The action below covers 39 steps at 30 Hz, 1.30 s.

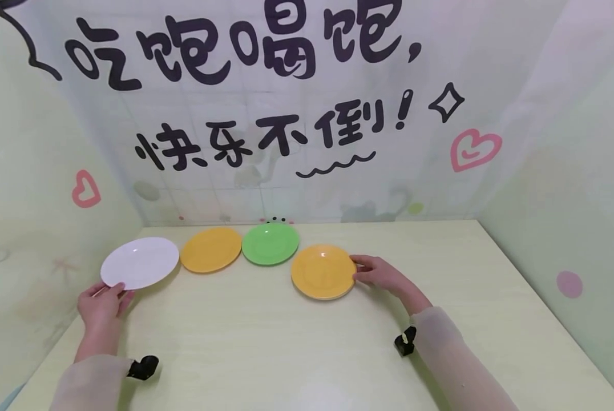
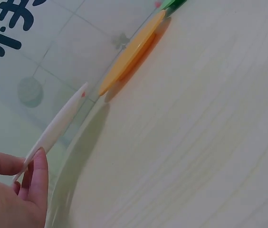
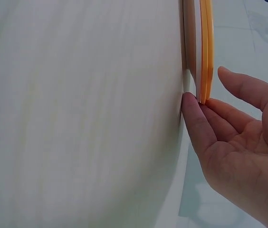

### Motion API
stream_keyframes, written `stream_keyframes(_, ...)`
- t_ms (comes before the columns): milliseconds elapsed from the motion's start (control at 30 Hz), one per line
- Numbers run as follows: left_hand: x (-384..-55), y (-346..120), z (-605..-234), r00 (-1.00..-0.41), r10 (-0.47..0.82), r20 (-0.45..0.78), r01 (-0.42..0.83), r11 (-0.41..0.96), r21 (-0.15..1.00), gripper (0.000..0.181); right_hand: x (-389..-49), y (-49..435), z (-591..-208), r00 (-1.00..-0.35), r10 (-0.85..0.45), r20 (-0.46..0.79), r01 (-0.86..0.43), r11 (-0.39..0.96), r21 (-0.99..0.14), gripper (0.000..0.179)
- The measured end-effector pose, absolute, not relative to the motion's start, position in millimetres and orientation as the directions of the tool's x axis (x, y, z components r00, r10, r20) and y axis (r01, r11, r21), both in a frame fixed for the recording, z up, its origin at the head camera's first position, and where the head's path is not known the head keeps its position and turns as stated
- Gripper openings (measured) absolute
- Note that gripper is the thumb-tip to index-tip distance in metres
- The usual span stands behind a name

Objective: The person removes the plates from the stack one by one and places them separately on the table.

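Note:
At the table's left, my left hand [image 1: 101, 305] pinches the near rim of a white plate [image 1: 140, 262] between thumb and fingers. In the left wrist view that white plate [image 2: 58, 123] is raised and tilted, its shadow on the table below. My right hand [image 1: 381, 275] is at the right edge of an orange plate [image 1: 323, 272]. The right wrist view shows it as a stack of plates [image 3: 205, 52], orange over a white one. There the fingers [image 3: 198, 121] touch the stack's lower edge, and the thumb stands apart from it.
Between the two hands, farther back, lie another orange plate [image 1: 211, 250] and a green plate [image 1: 270, 244], side by side. A pale table [image 1: 266, 342] carries everything. Behind it rises a wall hanging [image 1: 286, 194] with black lettering; side walls flank the table.

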<state>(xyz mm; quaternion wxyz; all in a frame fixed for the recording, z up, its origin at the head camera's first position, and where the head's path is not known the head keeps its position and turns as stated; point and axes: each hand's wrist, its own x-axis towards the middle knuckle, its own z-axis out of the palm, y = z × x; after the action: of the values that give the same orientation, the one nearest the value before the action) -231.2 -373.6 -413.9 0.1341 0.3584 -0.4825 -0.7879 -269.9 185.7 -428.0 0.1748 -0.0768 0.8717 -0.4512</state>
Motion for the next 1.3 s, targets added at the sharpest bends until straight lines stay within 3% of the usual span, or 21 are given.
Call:
stream_keyframes(533, -242, -370, -426, -0.679, -0.605, -0.417, -0.116, -0.472, 0.874, 0.029, -271, 183, -430, -0.923, -0.299, -0.244, 0.035, 0.564, -0.825, 0.057)
stream_keyframes(733, -240, -374, -428, -0.703, -0.564, -0.432, -0.142, -0.485, 0.863, 0.027, -269, 182, -431, -0.926, -0.282, -0.251, 0.050, 0.566, -0.823, 0.057)
stream_keyframes(867, -240, -376, -426, -0.703, -0.546, -0.456, -0.161, -0.502, 0.850, 0.037, -268, 182, -430, -0.925, -0.287, -0.248, 0.044, 0.568, -0.822, 0.057)
stream_keyframes(1100, -244, -376, -420, -0.701, -0.539, -0.467, -0.248, -0.430, 0.868, 0.079, -270, 185, -429, -0.931, -0.270, -0.245, 0.046, 0.579, -0.814, 0.057)
stream_keyframes(1300, -240, -376, -418, -0.690, -0.544, -0.477, -0.294, -0.392, 0.872, 0.088, -271, 184, -429, -0.930, -0.271, -0.249, 0.047, 0.583, -0.811, 0.057)
